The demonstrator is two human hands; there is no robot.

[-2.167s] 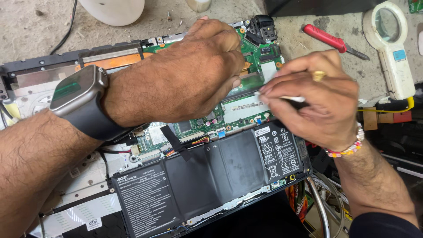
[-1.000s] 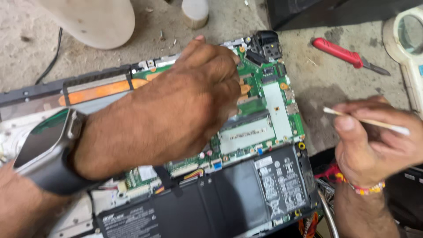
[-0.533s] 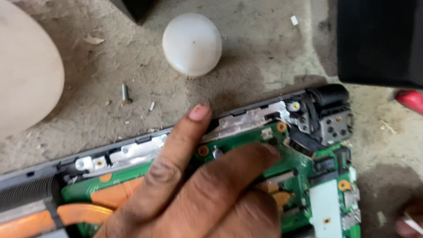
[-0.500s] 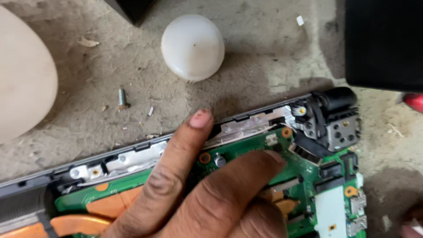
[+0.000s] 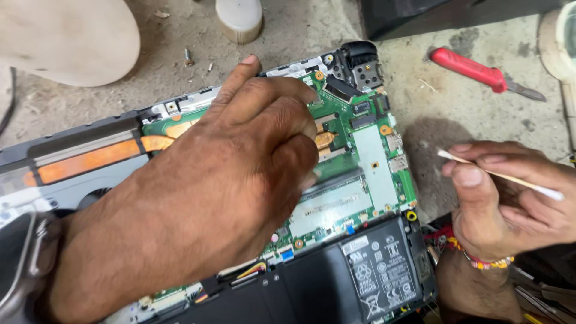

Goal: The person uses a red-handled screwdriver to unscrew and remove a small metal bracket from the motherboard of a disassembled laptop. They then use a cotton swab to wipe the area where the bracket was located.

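Observation:
An opened laptop lies on a dusty surface, its green circuit board point(image 5: 372, 156) and black battery point(image 5: 336, 282) exposed. My left hand point(image 5: 228, 180) rests on the board, fingers curled, the index finger stretched toward the laptop's upper edge beside the black hinge point(image 5: 359, 60). It holds nothing that I can see. A wristwatch point(image 5: 18, 264) sits on that wrist. My right hand point(image 5: 510, 204) hovers off the laptop's right side, pinching a thin white swab stick point(image 5: 498, 175) between thumb and fingers. A beaded bracelet point(image 5: 480, 261) circles the right wrist.
A red-handled screwdriver point(image 5: 474, 69) lies at the upper right. A small white cylinder point(image 5: 239, 19) and a large pale rounded object point(image 5: 66, 36) stand beyond the laptop. A loose screw point(image 5: 188, 57) lies on the surface. Copper heat pipes point(image 5: 90, 161) cross the laptop's left part.
The view swung up close to the laptop's far edge, then pulled back. My right hand lifted off the board and now holds the swab stick to the right. My left hand stays on the board.

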